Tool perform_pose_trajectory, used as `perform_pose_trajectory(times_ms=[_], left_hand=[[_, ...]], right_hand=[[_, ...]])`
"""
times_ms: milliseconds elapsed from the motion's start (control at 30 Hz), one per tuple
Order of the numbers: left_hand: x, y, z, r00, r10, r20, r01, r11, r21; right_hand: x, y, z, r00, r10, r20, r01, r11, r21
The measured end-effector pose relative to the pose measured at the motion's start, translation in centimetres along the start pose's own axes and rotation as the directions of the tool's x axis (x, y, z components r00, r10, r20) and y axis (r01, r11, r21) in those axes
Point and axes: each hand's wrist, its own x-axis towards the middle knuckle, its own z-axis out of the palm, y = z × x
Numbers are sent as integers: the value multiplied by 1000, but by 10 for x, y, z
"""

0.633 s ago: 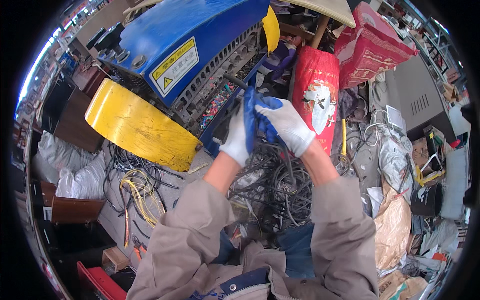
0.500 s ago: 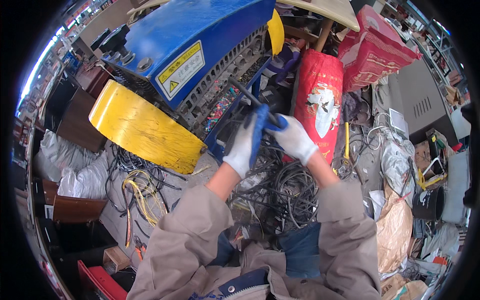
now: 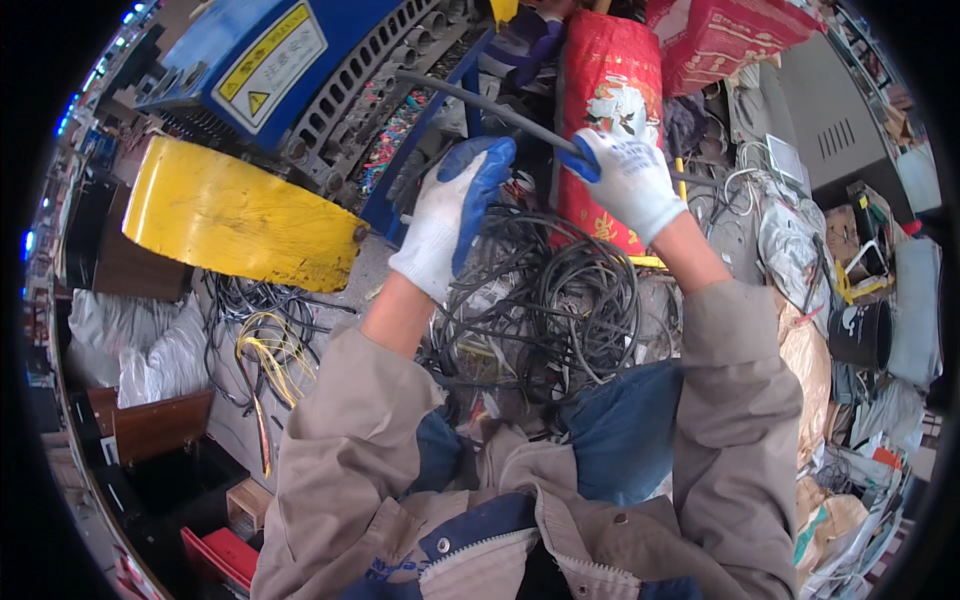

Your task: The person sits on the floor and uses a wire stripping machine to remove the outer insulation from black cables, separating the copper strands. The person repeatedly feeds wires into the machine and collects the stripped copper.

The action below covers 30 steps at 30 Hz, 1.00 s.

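A straight length of thick dark grey cable slants from the front of the blue machine down to the right. My right hand, in a white glove with blue palm, is closed around this cable, and a short end of it sticks out beyond the hand. My left hand, gloved alike, is off the cable and below it, with its blue palm turned to the right and nothing in it. Row upon row of round holes line the machine's front. Beneath my hands lies a tangled heap of black cables.
A yellow curved guard juts from the machine at left. A red sack stands behind my right hand, with a pink-red bag beyond. Thin yellow wires lie on the floor at left. A grey cabinet is at right.
My hands have moved apart: the left came away from the cable, while the right shifted right and up, still gripping it. The view has shifted, and the machine now sits farther left and higher.
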Motion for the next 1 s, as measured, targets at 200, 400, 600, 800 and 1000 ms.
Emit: perform_pose_trajectory(times_ms=[200, 400, 600, 800, 1000], left_hand=[[0, 9, -8, 1000, -27, -5, 28, 998, 50], [-2, 18, -10, 994, 63, 89, -67, 997, 39], [3, 11, -13, 992, 99, 81, -91, 991, -102], [10, 10, -23, 991, -27, 130, 30, 999, -25], [5, -16, -4, 901, -281, 332, 263, 960, 99]], right_hand=[[37, -24, 22, 990, 127, -57, -120, 985, 123], [22, -42, 89, 981, 187, -55, -134, 851, 508], [-110, -81, 196, 642, 218, 735, -303, 953, -18], [-103, -38, 196, 552, 13, 834, -327, 923, 202], [-64, 16, 52, 712, 408, 571, -690, 261, 675]])
